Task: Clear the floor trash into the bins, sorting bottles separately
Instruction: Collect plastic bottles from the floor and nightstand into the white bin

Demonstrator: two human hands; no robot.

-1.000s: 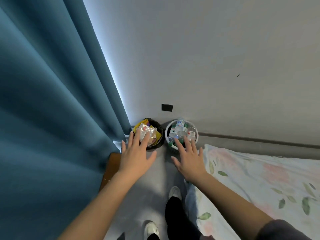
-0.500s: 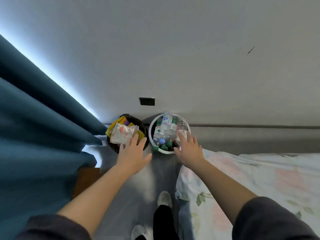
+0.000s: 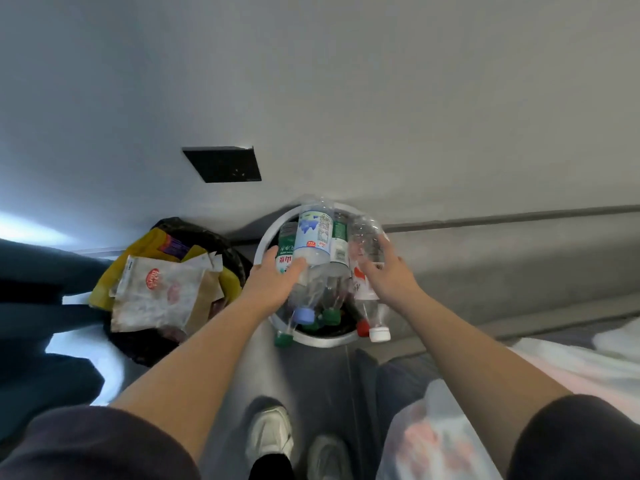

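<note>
A white round bin (image 3: 323, 340) stands against the wall, heaped with several plastic bottles (image 3: 313, 237) lying caps toward me. My left hand (image 3: 272, 280) rests on the left of the heap, thumb on the blue-and-white labelled bottle, fingers beside a green-labelled one. My right hand (image 3: 389, 277) lies with straight fingers against a clear bottle (image 3: 369, 237) on the right. Left of it a black-lined bin (image 3: 138, 351) holds wrappers and paper bags (image 3: 156, 292).
A black wall plate (image 3: 225, 164) sits above the bins. A blue curtain (image 3: 31, 278) hangs at the left. A floral bed cover (image 3: 433, 441) fills the lower right. My shoes (image 3: 270, 434) stand on the grey floor just before the bins.
I have leaned in much closer to the bins. Both hands moved forward onto the bottles in the white bin; the left hand shifted right, away from the wrapper bin.
</note>
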